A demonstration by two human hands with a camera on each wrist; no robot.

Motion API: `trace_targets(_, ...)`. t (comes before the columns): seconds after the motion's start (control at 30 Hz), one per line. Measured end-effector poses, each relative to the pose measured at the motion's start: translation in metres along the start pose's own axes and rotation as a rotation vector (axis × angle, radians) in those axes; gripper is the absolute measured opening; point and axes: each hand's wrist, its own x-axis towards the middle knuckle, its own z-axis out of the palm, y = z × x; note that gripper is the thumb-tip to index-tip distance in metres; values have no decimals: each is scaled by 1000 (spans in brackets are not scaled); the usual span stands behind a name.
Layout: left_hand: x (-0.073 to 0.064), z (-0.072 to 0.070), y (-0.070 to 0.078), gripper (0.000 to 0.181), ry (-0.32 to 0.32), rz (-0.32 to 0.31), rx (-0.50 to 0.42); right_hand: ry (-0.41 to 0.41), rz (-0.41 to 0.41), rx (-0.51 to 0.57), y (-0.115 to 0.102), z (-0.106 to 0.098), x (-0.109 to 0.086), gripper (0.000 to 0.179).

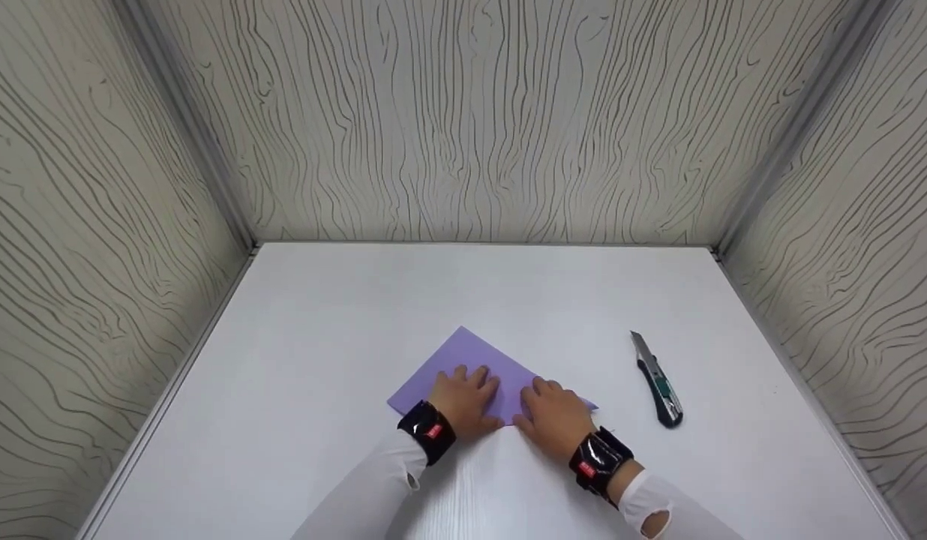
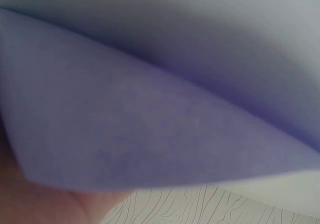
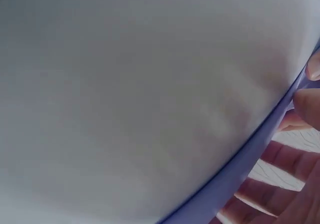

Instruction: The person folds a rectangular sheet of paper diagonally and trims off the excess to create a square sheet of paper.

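Extending from white sleeves (image 1: 358, 487) and black wrist straps (image 1: 427, 433), the left hand (image 1: 463, 403), fingers spread, and the right hand (image 1: 557, 420), fingers slightly bent, rest on purple paper (image 1: 463, 349) toward the front of a white desk (image 1: 321, 337), hiding much of the paper's near side. Rightward, apart from both hands and paper, lies a utility knife (image 1: 661, 386), blade end pointing away. Patterned walls (image 1: 463, 120) rise beyond.

Paper (image 1: 463, 349) on table (image 1: 313, 315), under 2 hands (image 1: 463, 403) (image 1: 556, 420); knife (image 1: 658, 384) right of paper.
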Motion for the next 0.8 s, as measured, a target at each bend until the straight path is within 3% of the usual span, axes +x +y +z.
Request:
trace_targets(0.17, -3, -5, -1, 80, -8, 7, -2, -66, 49, -14, -12, 1, 6, 62)
trace_targets(0.3, -5, -8, -2, 80, -10, 8, -2, -114, 41, -3, -15, 1, 7, 60)
trace_targets(0.57, -4, -8, -3, 82, -19, 25, -16, -180, 10, 109, 3, 1, 8, 59)
trace_targets(0.8, -3, -6, -11, 76, -18, 42, -26, -168, -64, 151, 21, 0, 2, 52)
